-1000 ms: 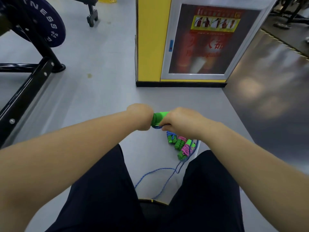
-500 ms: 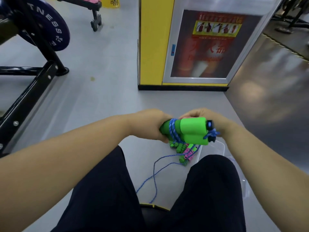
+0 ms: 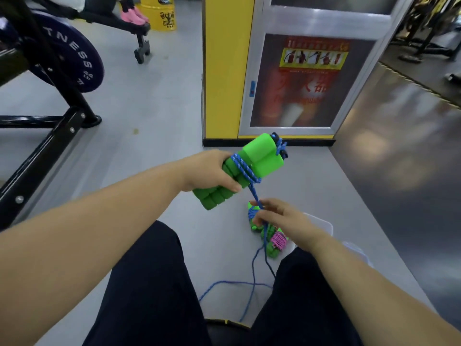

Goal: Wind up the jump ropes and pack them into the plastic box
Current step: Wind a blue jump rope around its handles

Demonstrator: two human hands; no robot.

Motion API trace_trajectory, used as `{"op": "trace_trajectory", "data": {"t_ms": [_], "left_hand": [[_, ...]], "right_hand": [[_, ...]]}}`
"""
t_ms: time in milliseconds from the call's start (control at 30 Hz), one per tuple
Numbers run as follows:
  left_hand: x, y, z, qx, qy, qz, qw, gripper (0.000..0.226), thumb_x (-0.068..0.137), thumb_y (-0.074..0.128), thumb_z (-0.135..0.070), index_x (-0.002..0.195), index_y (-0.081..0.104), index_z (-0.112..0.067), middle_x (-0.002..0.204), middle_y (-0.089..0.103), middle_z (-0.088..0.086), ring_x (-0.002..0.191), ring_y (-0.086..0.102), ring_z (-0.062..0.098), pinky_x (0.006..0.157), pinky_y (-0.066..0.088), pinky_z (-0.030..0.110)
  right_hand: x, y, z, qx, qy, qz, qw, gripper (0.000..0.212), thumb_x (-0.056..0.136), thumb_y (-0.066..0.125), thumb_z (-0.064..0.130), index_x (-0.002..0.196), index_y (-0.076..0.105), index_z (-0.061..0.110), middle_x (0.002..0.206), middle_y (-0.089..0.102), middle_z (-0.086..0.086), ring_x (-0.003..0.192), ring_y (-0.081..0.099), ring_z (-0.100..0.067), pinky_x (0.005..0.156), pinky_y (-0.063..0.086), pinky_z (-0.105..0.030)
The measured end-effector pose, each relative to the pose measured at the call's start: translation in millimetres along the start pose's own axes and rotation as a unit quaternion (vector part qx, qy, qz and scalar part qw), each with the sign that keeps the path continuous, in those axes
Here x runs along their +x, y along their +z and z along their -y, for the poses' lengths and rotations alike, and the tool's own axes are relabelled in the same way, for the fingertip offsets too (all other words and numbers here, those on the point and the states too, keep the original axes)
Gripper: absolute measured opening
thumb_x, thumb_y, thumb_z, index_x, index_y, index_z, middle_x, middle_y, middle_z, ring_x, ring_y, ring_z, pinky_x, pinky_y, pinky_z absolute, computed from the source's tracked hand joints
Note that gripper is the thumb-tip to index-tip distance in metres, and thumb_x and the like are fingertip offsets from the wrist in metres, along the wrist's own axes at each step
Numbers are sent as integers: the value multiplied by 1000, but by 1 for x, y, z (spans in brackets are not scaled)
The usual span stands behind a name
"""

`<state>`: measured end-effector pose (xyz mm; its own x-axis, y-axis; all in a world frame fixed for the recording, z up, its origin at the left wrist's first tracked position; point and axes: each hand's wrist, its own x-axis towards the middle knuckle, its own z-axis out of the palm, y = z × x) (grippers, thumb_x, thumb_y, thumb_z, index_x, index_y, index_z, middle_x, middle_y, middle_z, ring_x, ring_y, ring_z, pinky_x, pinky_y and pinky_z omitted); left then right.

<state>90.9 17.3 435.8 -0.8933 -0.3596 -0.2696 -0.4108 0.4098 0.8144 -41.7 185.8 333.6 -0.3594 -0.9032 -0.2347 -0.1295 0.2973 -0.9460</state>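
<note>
My left hand (image 3: 212, 172) grips the two green foam handles (image 3: 259, 158) of a jump rope, held together and pointing up to the right. A few turns of blue rope (image 3: 243, 168) circle the handles. From there the rope runs down to my right hand (image 3: 279, 216), which pinches it just below the handles. The loose rest of the rope (image 3: 252, 288) trails on the floor between my knees. Below my right hand, wound ropes with green handles and pink cord (image 3: 277, 239) lie in the clear plastic box (image 3: 324, 224), partly hidden by my arm and leg.
A yellow pillar with a glass-fronted fire cabinet (image 3: 299, 78) stands ahead. A black gym frame with a blue weight plate (image 3: 72, 63) is on the left, a bench and a yellow bin (image 3: 162, 13) behind it. Another person's pink shoes (image 3: 133, 16) rest near the bench.
My left hand lifted and tilted the handles up to the right. My right hand left the handles' end and dropped below them, drawing the blue rope taut downward.
</note>
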Motion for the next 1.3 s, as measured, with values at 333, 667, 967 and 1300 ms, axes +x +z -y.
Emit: {"op": "trace_trajectory", "data": {"t_ms": [333, 667, 967, 1300], "left_hand": [[15, -37, -35, 83, -41, -98, 991, 25, 76, 72, -10, 99, 61, -10, 93, 68, 12, 79, 66, 27, 72, 58, 37], [2, -56, -109, 51, -20, 10, 998, 17, 79, 69, -1, 87, 59, -12, 79, 68, 8, 64, 66, 21, 60, 59, 32], [7, -79, -115, 500, -64, -144, 852, 23, 84, 60, -15, 106, 57, -7, 87, 56, 5, 74, 56, 21, 59, 42, 29], [10, 21, -71, 588, 82, -50, 803, 22, 92, 53, -30, 104, 57, -12, 93, 60, 1, 84, 58, 24, 63, 40, 30]], "right_hand": [[14, 4, 19, -196, 93, -33, 976, 46, 90, 55, 43, 126, 44, 17, 88, 53, 2, 68, 52, -13, 64, 51, -22], [17, 19, 99, 175, -110, -62, 976, 21, 100, 39, 14, 95, 59, 14, 52, 55, 6, 45, 50, -8, 57, 48, -22], [-27, -24, 159, -374, -185, -61, 907, 17, 92, 54, 32, 81, 60, 21, 68, 58, 5, 63, 52, -11, 61, 41, -26], [-15, -61, 170, -432, -339, -148, 823, 15, 86, 64, 24, 97, 74, 21, 81, 62, 23, 77, 57, 8, 72, 42, -5]]}}
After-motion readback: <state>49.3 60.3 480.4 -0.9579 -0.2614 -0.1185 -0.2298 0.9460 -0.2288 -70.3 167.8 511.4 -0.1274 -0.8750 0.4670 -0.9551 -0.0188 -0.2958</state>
